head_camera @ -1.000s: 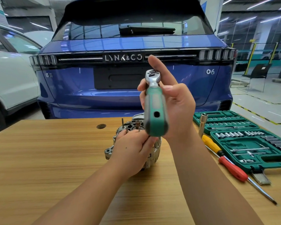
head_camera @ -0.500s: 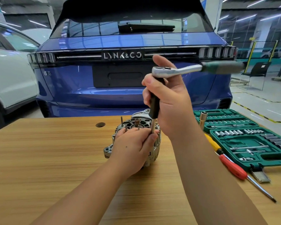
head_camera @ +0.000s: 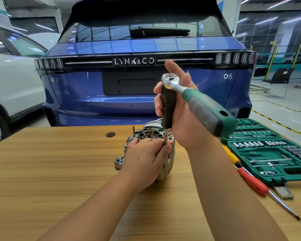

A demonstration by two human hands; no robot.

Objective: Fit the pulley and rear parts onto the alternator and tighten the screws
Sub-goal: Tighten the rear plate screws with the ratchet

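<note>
Since the previous frame the ratchet wrench (head_camera: 196,101) handle had swung from pointing right to pointing toward the camera. The right hand (head_camera: 184,117) was closed around the black extension (head_camera: 168,108) beneath the ratchet head. The left hand (head_camera: 144,159) pinched the steel shaft (head_camera: 166,136) at the alternator (head_camera: 151,134), which stood on the wooden table (head_camera: 59,171). A green socket case (head_camera: 274,153) lay open at right.
</note>
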